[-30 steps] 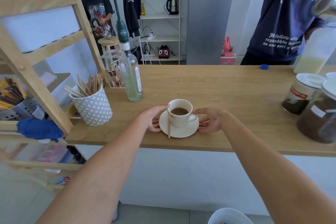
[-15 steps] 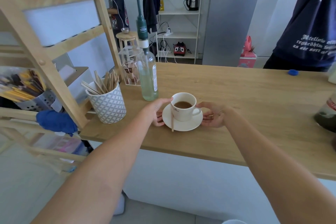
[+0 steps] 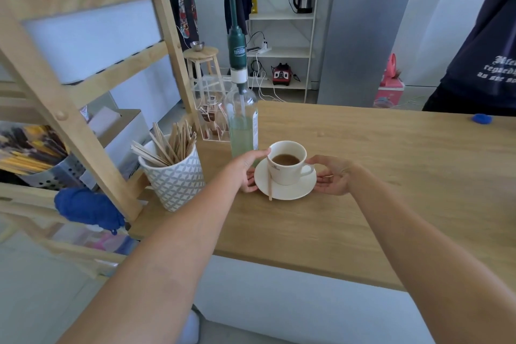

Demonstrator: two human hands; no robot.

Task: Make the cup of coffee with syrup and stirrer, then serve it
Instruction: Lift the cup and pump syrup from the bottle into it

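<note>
- Patterned stirrer pot: white ceramic, holding loose wooden sticks; stands at the counter's left end.
- Syrup bottle: clear glass, green pump top, pale liquid low down; just behind the left hand.
- Left hand: fingers curled on the saucer's left rim, thumb near the cup's lip.
- Stirrer: one wooden stick lying on the saucer, left of the cup.
- Cup: white, coffee inside, upright on the saucer.
- Saucer: white, on the wooden counter.
- Right hand: palm up, fingers loosely spread at the saucer's right rim, below the handle.
- Step, judged: serving. Next move calls for a level two-handed carry towards the person across the counter.
</note>
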